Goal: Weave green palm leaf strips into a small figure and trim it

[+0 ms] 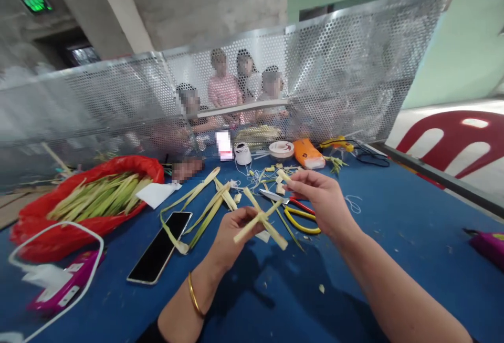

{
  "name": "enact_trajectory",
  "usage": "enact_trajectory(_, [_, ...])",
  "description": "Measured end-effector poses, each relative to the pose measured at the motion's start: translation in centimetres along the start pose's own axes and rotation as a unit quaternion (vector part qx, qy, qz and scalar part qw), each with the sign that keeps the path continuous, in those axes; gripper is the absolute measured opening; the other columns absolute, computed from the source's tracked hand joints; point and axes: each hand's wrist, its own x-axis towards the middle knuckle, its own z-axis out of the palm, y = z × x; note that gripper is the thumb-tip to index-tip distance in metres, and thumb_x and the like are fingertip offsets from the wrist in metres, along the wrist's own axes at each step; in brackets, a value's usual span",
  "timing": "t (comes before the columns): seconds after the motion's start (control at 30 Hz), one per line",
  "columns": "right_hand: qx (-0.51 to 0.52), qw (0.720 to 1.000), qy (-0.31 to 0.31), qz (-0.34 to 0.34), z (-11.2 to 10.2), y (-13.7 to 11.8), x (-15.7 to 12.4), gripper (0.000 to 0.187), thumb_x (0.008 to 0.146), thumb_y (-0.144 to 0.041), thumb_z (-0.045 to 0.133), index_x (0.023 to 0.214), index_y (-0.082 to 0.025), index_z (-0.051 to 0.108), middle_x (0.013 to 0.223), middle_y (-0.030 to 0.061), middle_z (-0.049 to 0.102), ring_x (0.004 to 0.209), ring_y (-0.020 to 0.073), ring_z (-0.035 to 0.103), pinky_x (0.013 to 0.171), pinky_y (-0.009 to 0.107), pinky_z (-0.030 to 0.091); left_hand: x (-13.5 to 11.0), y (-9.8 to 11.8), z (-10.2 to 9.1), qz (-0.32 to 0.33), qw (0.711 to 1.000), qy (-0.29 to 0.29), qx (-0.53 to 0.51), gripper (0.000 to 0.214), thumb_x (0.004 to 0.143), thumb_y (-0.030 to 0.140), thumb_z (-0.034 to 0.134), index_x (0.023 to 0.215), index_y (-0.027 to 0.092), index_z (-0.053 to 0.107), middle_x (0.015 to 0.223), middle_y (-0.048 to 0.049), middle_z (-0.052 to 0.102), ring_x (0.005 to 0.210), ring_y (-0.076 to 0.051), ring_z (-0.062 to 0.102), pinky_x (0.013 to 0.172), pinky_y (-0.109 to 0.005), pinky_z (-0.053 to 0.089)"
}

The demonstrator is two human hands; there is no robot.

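Observation:
My left hand (232, 232), with a gold bangle at its wrist, is closed on a cross of pale husk strips (271, 229) at the point where they overlap. To its right, my right hand (318, 196) pinches a short pale piece of husk (284, 176) between thumb and fingers. Behind and below the hands lie scissors (293, 201) with red and yellow handles. Several long husk strips (212, 214) are spread on the blue table (307, 290) left of the cross, one of them across a dark-screened phone (159, 251).
A red plastic bag (35, 225) full of green husks stands at left, near a purple power strip (66, 282) with a white cable. Along the back are a bowl (281, 148), an orange packet (309, 154) and a perforated metal screen (342, 70). A red chair (437, 138) stands right.

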Motion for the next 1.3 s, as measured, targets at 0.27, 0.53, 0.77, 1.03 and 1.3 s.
enact_trajectory(0.27, [-0.031,0.998,0.018,0.056,1.8,1.8,-1.5,0.031,0.051,-0.038,0.085,0.067,-0.016,0.069,0.063,0.0017,0.068,0.059,0.0136,0.061,0.059,0.026,0.047,-0.1,-1.1,0.8,-0.009,0.997,-0.01,-0.072,0.024,0.057,0.023,0.085,0.074,0.015,0.07,0.07,0.0004,0.063,0.065,-0.01,0.055,0.068,-0.023,0.045])
enact_trajectory(0.53, [-0.033,0.992,-0.079,0.092,1.9,1.6,-2.0,0.027,0.055,-0.035,0.083,0.068,-0.017,0.068,0.063,0.0031,0.07,0.063,0.0167,0.066,0.06,0.026,0.05,-0.4,-1.0,1.3,-0.055,0.993,-0.046,-0.091,0.023,0.058,0.02,0.081,0.079,0.016,0.073,0.071,-0.0014,0.066,0.066,-0.012,0.057,0.07,-0.026,0.046])
enact_trajectory(0.77, [-0.149,0.985,-0.081,-0.002,2.3,1.6,-2.2,0.018,0.065,-0.034,0.075,0.067,-0.018,0.066,0.058,0.0004,0.066,0.052,0.0144,0.058,0.049,0.026,0.045,-0.8,-0.2,1.4,-0.041,0.985,-0.099,-0.138,0.033,0.064,0.026,0.074,0.095,0.017,0.076,0.084,-0.0054,0.071,0.081,-0.019,0.063,0.085,-0.032,0.045])
enact_trajectory(1.03, [-0.314,0.918,-0.049,-0.237,1.5,1.9,-2.5,0.006,0.08,-0.021,0.063,0.077,-0.022,0.068,0.081,0.0031,0.072,0.077,0.0196,0.067,0.069,0.032,0.051,-0.6,-0.8,1.6,-0.041,0.989,0.019,-0.144,0.024,0.065,0.034,0.081,0.082,0.017,0.079,0.079,-0.0043,0.07,0.07,-0.012,0.057,0.073,-0.025,0.045])
enact_trajectory(1.3, [-0.432,0.778,-0.09,-0.447,2.0,1.6,-3.2,0.009,0.085,-0.015,0.062,0.082,-0.024,0.066,0.077,-0.0003,0.071,0.083,0.0188,0.067,0.09,0.04,0.043,-0.6,-0.5,1.7,-0.065,0.959,0.042,-0.272,0.026,0.061,0.032,0.085,0.078,0.014,0.077,0.078,-0.0052,0.07,0.074,-0.011,0.06,0.075,-0.022,0.046])
